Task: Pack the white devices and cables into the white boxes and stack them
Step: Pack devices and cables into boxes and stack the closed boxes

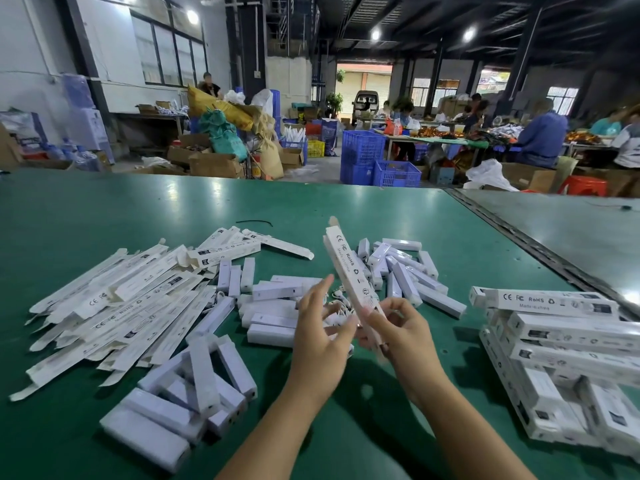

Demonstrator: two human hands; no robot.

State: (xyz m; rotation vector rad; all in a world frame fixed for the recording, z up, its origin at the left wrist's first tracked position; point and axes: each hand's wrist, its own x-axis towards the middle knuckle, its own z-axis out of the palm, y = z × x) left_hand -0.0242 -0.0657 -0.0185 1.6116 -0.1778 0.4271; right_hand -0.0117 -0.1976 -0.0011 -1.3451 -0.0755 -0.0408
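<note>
Overhead lamps [192, 16], tabletop [346, 209] glare, edges seemingly warped

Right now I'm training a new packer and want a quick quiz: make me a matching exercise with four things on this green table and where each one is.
Things:
1. flat boxes
2. closed boxes
3. tilted box
4. black strip

Places:
A. stacked at the right of the table
B. alone beyond the piles
C. spread at the table's left
D. held off the table

Pairs: 1-C; 2-A; 3-D; 4-B
</note>
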